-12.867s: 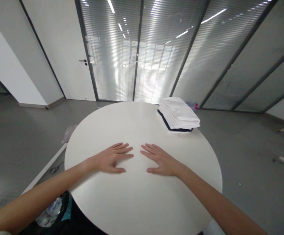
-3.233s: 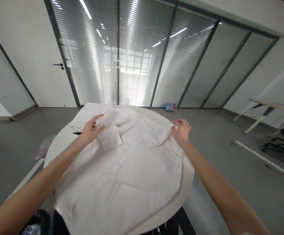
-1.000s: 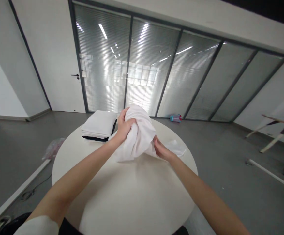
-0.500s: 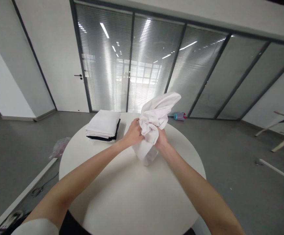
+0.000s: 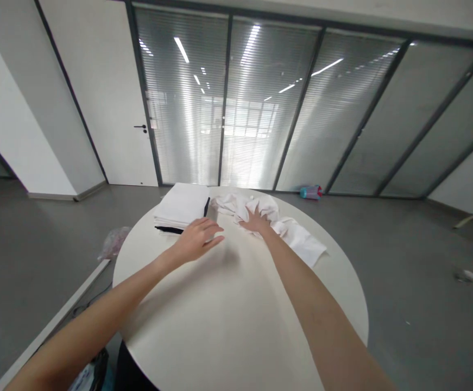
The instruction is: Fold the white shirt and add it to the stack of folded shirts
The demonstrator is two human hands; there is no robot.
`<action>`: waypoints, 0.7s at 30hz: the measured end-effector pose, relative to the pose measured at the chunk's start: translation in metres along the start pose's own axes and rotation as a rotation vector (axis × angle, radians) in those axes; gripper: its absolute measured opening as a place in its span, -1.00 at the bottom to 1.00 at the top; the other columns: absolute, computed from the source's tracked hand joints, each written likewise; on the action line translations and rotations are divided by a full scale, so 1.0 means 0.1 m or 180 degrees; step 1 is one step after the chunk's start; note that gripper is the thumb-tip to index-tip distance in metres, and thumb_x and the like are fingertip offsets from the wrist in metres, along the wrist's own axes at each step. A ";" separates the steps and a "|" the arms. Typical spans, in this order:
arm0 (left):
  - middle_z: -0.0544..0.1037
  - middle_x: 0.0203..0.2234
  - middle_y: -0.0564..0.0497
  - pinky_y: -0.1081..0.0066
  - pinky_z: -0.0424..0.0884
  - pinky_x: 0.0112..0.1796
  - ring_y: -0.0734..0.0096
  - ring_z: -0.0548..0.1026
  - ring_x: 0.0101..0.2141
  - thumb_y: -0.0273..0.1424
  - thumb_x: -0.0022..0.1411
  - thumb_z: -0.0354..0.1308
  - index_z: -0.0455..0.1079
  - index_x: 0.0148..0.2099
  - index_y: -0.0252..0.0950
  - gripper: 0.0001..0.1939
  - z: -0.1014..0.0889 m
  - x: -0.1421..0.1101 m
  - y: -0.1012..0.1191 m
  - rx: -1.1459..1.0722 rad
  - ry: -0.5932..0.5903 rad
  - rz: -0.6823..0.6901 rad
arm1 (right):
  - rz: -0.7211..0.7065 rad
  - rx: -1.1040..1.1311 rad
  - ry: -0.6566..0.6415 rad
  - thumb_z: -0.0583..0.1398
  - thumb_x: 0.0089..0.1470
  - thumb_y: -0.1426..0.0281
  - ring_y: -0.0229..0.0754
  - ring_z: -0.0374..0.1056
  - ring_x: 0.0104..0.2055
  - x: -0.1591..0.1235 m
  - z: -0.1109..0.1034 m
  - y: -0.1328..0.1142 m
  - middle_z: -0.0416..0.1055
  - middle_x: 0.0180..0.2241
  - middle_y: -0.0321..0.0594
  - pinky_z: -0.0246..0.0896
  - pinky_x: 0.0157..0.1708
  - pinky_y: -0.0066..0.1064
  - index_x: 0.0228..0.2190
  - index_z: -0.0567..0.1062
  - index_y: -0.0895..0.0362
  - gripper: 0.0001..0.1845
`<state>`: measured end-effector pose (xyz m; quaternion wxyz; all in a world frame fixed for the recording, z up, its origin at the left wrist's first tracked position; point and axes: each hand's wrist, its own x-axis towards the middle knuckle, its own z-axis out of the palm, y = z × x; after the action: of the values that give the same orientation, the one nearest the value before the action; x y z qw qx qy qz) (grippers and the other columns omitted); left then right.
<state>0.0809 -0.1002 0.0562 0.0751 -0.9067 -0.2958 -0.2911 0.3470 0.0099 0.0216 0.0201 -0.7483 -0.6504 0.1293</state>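
A crumpled white cloth (image 5: 301,241) lies spread along the far right part of the round white table (image 5: 220,326). My right hand (image 5: 256,221) rests on it with fingers spread, pressing it from above. My left hand (image 5: 199,239) hovers over the table with nothing in it, its fingers stretched out and slightly apart. Just behind that hand is a stack of folded cloths (image 5: 183,203), white on top with a black one beneath. Whether the crumpled cloth is a garment I cannot tell.
A blue and pink cylindrical object (image 5: 310,192) lies on the floor by the glass partition (image 5: 252,108). Left of the table are a clear plastic bag (image 5: 114,243) and a white bar (image 5: 57,320) on the floor. A white door (image 5: 106,98) stands behind.
The bunched white cloth, held up in both hands before, is now down on the table. My left hand has let go and moved left; my right hand has opened out on the cloth.
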 end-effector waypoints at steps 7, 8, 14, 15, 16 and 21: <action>0.40 0.15 -0.19 -0.03 0.22 0.12 -0.11 0.33 0.14 -0.17 0.24 0.24 0.42 0.12 -0.23 -0.55 -0.37 -0.24 -0.68 0.0217 0.0688 -0.1932 | -0.0099 -0.0193 0.0993 0.00 0.11 -0.23 0.52 -0.47 0.40 -0.25 -0.09 -0.14 -0.44 0.44 0.02 -0.52 0.22 0.40 0.40 -0.14 0.00 0.02; 0.39 0.14 -0.23 -0.04 0.26 0.09 -0.12 0.36 0.11 -0.16 0.21 0.27 0.40 0.13 -0.26 -0.50 -0.39 -0.28 -0.80 0.0036 0.0791 -0.2361 | -0.0330 -0.0196 0.1287 0.01 0.18 -0.15 0.44 -0.48 0.41 -0.33 -0.11 -0.22 -0.39 0.44 0.03 -0.52 0.26 0.33 0.40 -0.10 0.05 -0.06; 0.56 -0.37 -0.14 0.26 0.46 -0.31 0.23 0.50 -0.35 -0.38 0.14 0.31 0.47 -0.08 -0.46 -0.68 -0.33 -0.44 -1.33 -0.0895 0.0989 -0.3275 | -0.2503 0.0314 0.0949 0.10 0.22 0.00 0.09 0.00 0.37 -0.74 0.00 -0.92 -0.04 0.38 0.00 -0.05 0.29 -0.09 0.36 0.05 0.06 -0.19; 0.56 -0.37 -0.13 0.26 0.46 -0.29 0.24 0.50 -0.34 -0.40 0.11 0.32 0.47 -0.08 -0.46 -0.67 -0.32 -0.43 -1.35 -0.0942 0.1060 -0.3243 | -0.2603 0.0378 0.0876 0.11 0.19 -0.04 0.11 0.01 0.36 -0.79 0.05 -1.05 -0.05 0.39 0.01 -0.03 0.28 -0.09 0.36 0.05 0.06 -0.15; 0.56 -0.35 -0.12 0.25 0.46 -0.26 0.25 0.50 -0.32 -0.40 0.09 0.33 0.47 -0.05 -0.45 -0.63 -0.31 -0.42 -1.33 -0.0965 0.1143 -0.3189 | -0.2636 0.0422 0.0852 0.13 0.17 -0.08 0.14 0.00 0.36 -0.83 0.10 -1.17 -0.08 0.39 0.01 -0.03 0.28 -0.07 0.37 0.03 0.05 -0.10; 0.56 -0.11 -0.15 0.26 0.51 -0.18 0.24 0.55 -0.19 -0.14 0.14 0.28 0.29 0.23 -0.32 -0.33 -0.35 -0.10 -0.95 -0.1836 0.1517 -0.2397 | -0.1961 0.0996 0.1379 0.20 0.06 -0.11 0.30 -0.09 0.37 -0.90 0.31 -1.61 0.03 0.36 -0.01 -0.10 0.27 0.13 0.36 0.03 0.03 -0.01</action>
<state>0.0020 -0.0383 0.0758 -0.2220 -0.6302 -0.4836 -0.5654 0.1735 -0.0574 0.0388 0.3080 -0.5162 -0.7973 0.0540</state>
